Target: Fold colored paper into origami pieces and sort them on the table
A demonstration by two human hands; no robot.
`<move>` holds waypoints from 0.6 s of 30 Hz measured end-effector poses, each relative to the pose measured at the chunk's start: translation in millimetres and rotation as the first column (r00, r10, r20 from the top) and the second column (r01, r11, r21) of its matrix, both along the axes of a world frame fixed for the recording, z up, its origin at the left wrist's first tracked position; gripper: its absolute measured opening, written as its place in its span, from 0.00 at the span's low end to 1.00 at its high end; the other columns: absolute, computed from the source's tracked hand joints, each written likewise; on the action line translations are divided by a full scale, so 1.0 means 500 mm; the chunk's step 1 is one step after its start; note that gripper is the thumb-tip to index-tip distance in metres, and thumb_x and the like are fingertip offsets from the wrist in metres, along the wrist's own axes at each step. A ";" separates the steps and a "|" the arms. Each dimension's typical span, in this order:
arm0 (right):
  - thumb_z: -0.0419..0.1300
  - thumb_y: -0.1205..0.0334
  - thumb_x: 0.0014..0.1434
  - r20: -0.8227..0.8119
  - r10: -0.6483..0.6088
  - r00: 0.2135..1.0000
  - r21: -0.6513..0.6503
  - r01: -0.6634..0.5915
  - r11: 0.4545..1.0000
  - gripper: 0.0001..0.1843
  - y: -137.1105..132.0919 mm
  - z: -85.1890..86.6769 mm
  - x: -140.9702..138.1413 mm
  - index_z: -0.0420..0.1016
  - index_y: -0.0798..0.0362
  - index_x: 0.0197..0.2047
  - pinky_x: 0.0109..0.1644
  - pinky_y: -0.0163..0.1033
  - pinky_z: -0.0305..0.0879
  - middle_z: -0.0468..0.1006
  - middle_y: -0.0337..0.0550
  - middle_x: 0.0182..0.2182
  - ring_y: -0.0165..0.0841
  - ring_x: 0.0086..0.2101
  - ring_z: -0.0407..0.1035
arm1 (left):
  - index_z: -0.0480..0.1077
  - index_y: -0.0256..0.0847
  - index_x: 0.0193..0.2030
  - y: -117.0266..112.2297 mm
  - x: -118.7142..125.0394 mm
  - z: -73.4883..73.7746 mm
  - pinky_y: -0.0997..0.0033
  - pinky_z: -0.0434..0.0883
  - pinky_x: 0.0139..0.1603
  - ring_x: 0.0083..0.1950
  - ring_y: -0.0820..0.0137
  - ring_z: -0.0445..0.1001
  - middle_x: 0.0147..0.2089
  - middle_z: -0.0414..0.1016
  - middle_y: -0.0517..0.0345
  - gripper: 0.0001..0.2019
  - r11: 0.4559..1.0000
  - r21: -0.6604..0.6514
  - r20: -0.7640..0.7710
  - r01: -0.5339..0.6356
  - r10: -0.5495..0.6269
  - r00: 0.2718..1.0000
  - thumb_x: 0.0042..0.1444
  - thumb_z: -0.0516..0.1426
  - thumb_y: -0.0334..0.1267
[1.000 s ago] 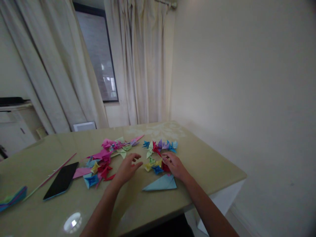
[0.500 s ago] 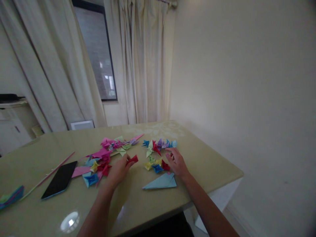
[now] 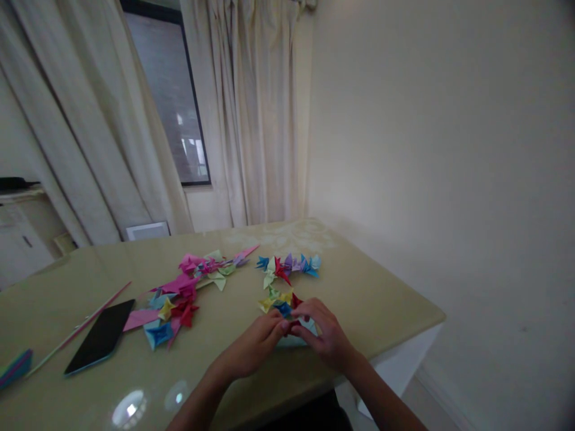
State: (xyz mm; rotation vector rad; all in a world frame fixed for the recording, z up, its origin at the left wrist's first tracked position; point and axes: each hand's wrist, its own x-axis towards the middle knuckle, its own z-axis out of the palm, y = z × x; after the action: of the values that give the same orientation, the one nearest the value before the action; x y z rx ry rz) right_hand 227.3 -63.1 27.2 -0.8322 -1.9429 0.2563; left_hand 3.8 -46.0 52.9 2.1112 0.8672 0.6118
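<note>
My left hand [image 3: 257, 342] and my right hand [image 3: 327, 334] meet near the table's front edge. Their fingertips pinch a small red folded paper [image 3: 294, 324], mostly hidden by the fingers. Beneath the hands lies a light blue folded paper [image 3: 290, 342], partly covered. Just beyond the fingers sits a small group of origami flowers: a yellow one [image 3: 266, 305], a blue one [image 3: 283, 309] and a dark red one [image 3: 296, 300]. Farther back is a row of paper flowers, with a red one [image 3: 282, 272] and a purple one [image 3: 288, 261] among them.
To the left spreads a larger pile of paper flowers, magenta [image 3: 182, 284], red and blue. A black phone [image 3: 101, 336] lies beside thin pink and green strips [image 3: 85, 323]. Colourful folded paper [image 3: 17, 367] is at the far left. The table [image 3: 381, 293] ends near a wall.
My left hand has brought the red paper rightward and nearer. My right hand has come down and left to meet it, over the light blue paper. The view has shifted slightly.
</note>
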 end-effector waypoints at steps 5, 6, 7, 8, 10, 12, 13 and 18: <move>0.60 0.51 0.71 -0.090 -0.164 0.982 -0.271 0.134 0.953 0.13 -0.012 -0.024 0.038 0.83 0.48 0.44 0.41 0.40 0.71 0.83 0.44 0.34 0.37 0.34 0.75 | 0.77 0.44 0.45 -0.014 0.009 -0.015 0.64 0.71 0.51 0.46 0.61 0.76 0.45 0.80 0.52 0.17 0.990 0.107 -0.160 -0.094 0.111 0.981 0.72 0.50 0.49; 0.61 0.51 0.70 -0.099 -0.187 0.977 -0.336 0.144 0.931 0.13 -0.008 -0.030 0.045 0.83 0.49 0.44 0.39 0.39 0.70 0.83 0.43 0.33 0.37 0.33 0.75 | 0.77 0.45 0.48 -0.016 0.007 -0.022 0.62 0.71 0.52 0.49 0.59 0.76 0.48 0.80 0.51 0.14 0.977 0.162 -0.195 -0.137 0.167 0.966 0.70 0.52 0.47; 0.61 0.51 0.69 -0.102 -0.199 0.975 -0.394 0.144 0.908 0.13 -0.003 -0.036 0.050 0.83 0.50 0.44 0.37 0.38 0.69 0.82 0.42 0.31 0.36 0.32 0.75 | 0.77 0.47 0.52 -0.018 0.005 -0.031 0.60 0.71 0.55 0.53 0.57 0.76 0.53 0.80 0.49 0.13 0.960 0.221 -0.232 -0.171 0.222 0.947 0.68 0.55 0.46; 0.62 0.51 0.68 -0.101 -0.202 0.974 -0.439 0.139 0.888 0.12 0.002 -0.043 0.053 0.82 0.50 0.43 0.36 0.38 0.69 0.82 0.41 0.30 0.37 0.31 0.74 | 0.76 0.48 0.56 -0.021 0.003 -0.040 0.56 0.70 0.59 0.58 0.54 0.75 0.57 0.78 0.48 0.15 0.942 0.275 -0.270 -0.195 0.270 0.924 0.66 0.58 0.46; 0.63 0.52 0.66 -0.084 -0.201 0.976 -0.479 0.138 0.867 0.11 0.011 -0.054 0.053 0.82 0.51 0.43 0.35 0.38 0.68 0.81 0.40 0.29 0.37 0.31 0.74 | 0.74 0.49 0.61 -0.025 0.002 -0.063 0.50 0.68 0.64 0.63 0.49 0.71 0.63 0.75 0.46 0.21 0.916 0.344 -0.342 -0.206 0.326 0.881 0.61 0.63 0.47; 0.64 0.53 0.65 -0.044 -0.226 0.973 -0.457 0.181 0.871 0.11 0.017 -0.063 0.050 0.81 0.51 0.45 0.36 0.39 0.69 0.81 0.42 0.32 0.37 0.31 0.74 | 0.74 0.48 0.60 -0.026 0.005 -0.085 0.49 0.68 0.64 0.63 0.49 0.72 0.62 0.75 0.46 0.20 0.911 0.366 -0.390 -0.189 0.335 0.858 0.63 0.62 0.46; 0.65 0.53 0.65 -0.019 -0.250 0.968 -0.433 0.217 0.875 0.12 0.018 -0.066 0.048 0.81 0.51 0.46 0.37 0.39 0.70 0.81 0.43 0.34 0.37 0.32 0.74 | 0.75 0.48 0.59 -0.025 0.007 -0.094 0.50 0.69 0.63 0.61 0.51 0.72 0.60 0.76 0.46 0.17 0.911 0.372 -0.404 -0.180 0.333 0.852 0.66 0.59 0.45; 0.64 0.51 0.67 0.067 -0.312 0.948 -0.349 0.315 0.883 0.11 0.009 -0.072 0.046 0.80 0.49 0.45 0.41 0.41 0.71 0.81 0.46 0.40 0.39 0.36 0.75 | 0.77 0.48 0.54 -0.007 0.015 -0.113 0.53 0.72 0.60 0.55 0.55 0.74 0.53 0.77 0.48 0.13 0.898 0.415 -0.432 -0.149 0.339 0.836 0.69 0.54 0.41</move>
State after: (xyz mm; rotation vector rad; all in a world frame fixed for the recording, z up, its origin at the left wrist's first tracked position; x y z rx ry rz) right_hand 250.2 -58.5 -8.7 -1.3736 -1.7583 0.4166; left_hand 11.5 -49.6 -3.6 2.5769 1.4274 0.3769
